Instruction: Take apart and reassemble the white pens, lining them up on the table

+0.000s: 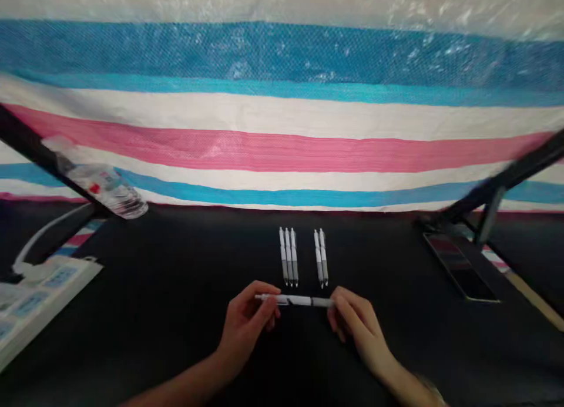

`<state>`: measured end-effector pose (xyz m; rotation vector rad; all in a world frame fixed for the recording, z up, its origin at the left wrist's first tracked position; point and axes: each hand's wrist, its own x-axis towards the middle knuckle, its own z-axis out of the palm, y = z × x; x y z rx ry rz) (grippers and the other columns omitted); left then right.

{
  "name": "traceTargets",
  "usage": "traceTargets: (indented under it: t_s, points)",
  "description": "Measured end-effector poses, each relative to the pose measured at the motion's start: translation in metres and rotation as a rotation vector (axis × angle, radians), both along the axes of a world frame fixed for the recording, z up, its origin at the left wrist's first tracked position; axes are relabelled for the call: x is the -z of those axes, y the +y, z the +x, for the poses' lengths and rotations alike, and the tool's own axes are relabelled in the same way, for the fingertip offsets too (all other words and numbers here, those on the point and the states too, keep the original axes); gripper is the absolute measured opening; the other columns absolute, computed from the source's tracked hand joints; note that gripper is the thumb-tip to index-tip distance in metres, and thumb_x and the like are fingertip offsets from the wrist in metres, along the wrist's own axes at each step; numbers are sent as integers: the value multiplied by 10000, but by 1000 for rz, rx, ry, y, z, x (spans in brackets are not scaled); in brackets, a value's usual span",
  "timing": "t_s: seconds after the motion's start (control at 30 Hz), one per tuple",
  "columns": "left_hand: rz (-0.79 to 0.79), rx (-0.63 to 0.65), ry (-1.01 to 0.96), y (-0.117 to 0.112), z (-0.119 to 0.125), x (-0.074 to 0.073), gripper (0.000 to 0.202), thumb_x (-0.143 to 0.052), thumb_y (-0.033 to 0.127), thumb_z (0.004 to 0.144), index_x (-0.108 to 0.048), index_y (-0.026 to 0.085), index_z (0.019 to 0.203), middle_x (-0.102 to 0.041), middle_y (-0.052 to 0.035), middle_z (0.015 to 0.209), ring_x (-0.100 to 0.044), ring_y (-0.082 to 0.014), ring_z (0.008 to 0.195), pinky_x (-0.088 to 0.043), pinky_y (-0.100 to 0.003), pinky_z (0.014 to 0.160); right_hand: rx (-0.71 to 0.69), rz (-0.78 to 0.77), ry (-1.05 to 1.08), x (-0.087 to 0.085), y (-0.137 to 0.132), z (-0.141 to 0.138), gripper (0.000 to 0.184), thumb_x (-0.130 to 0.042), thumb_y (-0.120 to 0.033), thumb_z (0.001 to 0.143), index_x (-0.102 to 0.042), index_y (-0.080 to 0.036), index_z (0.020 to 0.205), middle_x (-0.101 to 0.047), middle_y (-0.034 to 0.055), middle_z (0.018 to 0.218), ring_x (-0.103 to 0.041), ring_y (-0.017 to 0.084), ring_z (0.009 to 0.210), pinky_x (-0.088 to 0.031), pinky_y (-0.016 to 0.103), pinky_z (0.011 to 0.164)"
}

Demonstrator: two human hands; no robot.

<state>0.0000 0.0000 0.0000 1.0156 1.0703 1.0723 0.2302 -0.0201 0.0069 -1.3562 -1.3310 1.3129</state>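
Observation:
A white and grey pen (297, 300) lies crosswise just above the black table (176, 289), held at both ends. My left hand (249, 322) pinches its left end and my right hand (355, 322) pinches its right end. Just beyond the held pen, several matching pens lie side by side pointing away from me: a group of three (288, 257) on the left and a pair (321, 258) on the right.
A clear plastic water bottle (99, 184) lies at the back left by a dark stand leg. A white power strip (30, 301) sits at the left edge. A phone (460, 266) lies at the right near another stand leg. A striped tarp (282, 131) hangs behind.

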Motion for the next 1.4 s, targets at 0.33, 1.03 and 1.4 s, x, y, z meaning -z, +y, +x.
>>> traceTargets:
  t_s: [0.33,1.03,1.4]
  points:
    - [24,17,-13,3,-1,4,292,-719,447,862,-703,161,922,-642,4,643,-562,-97,529,-443,-184,481,-28,-15,105,6,0,0,511,-453,-574,999,-556,-177,694,-517,-17,563,-406,77,429,-251,221,420]
    - [11,-64,-13,7,-7,1,268,-733,424,846,-711,163,901,-638,-2,642,-550,-108,534,-441,-204,489,265,0,590,13,3,4,184,-701,-319,850,-565,-195,854,-591,-37,585,-447,55,387,-279,146,389]
    - [9,-99,-38,8,-8,2,275,-734,426,848,-711,159,908,-630,-3,637,-533,-108,533,-427,-205,486,448,150,649,17,3,9,82,-671,-230,802,-599,-199,781,-571,-30,578,-392,50,406,-225,126,365]
